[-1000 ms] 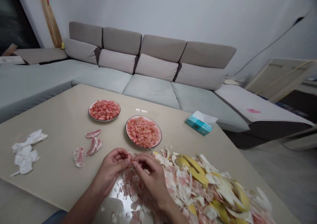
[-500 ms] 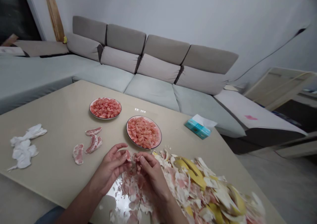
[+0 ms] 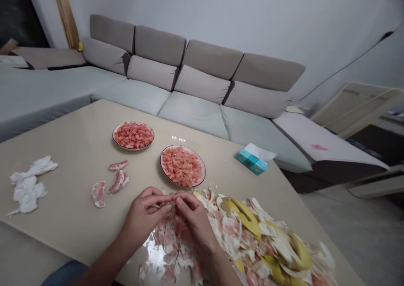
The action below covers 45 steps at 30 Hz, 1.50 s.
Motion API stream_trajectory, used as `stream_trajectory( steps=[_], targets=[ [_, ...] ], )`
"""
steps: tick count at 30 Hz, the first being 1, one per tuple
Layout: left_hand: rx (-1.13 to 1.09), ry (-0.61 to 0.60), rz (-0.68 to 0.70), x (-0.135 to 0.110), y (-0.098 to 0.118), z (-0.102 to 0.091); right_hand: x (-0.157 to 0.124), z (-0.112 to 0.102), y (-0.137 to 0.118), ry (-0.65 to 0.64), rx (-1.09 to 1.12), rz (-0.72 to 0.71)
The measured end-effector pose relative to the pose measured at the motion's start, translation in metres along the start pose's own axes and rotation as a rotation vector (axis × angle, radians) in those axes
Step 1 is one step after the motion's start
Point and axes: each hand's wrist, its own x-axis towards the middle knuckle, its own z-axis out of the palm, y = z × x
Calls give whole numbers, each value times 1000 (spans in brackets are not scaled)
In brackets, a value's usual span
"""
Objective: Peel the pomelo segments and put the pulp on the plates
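My left hand (image 3: 147, 214) and my right hand (image 3: 197, 225) meet fingertip to fingertip over the near part of the table. Both are closed in a pinch on a small piece of pink pomelo segment, mostly hidden by the fingers. Just beyond them stands a plate (image 3: 163, 168) heaped with peeled pomelo pulp (image 3: 182, 166). Several unpeeled pomelo segments (image 3: 99, 194) lie to the left of my hands. Below and right of the hands are torn membrane scraps (image 3: 170, 241), which run into a pile of yellow pomelo peel (image 3: 244, 218) and white pith.
A second plate of pulp (image 3: 133, 135) sits farther back. Crumpled white tissues (image 3: 30, 189) lie at the left, and a blue tissue pack (image 3: 252, 161) at the right. Behind the light table (image 3: 78, 130) runs a grey sofa (image 3: 192, 109).
My hands have come together: the fingertips, slightly apart before with pink pieces showing, now touch and cover most of the segment. The view has tilted down slightly.
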Motion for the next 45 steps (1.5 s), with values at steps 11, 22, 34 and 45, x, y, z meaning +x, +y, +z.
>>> stream_trajectory(
  steps=[11, 22, 34, 45],
  targets=[
    [232, 54, 118, -3, 2, -1, 1, 0, 6, -79, 0, 13],
    [-58, 56, -11, 2, 0, -4, 2, 5, 4, -125, 231, 173],
    [-17, -48, -168, 5, -2, -2, 35, -35, -35, 287, -444, -247],
    [-343, -91, -247, 5, -13, -4, 16, -26, -46, 61, -695, -297]
  ],
)
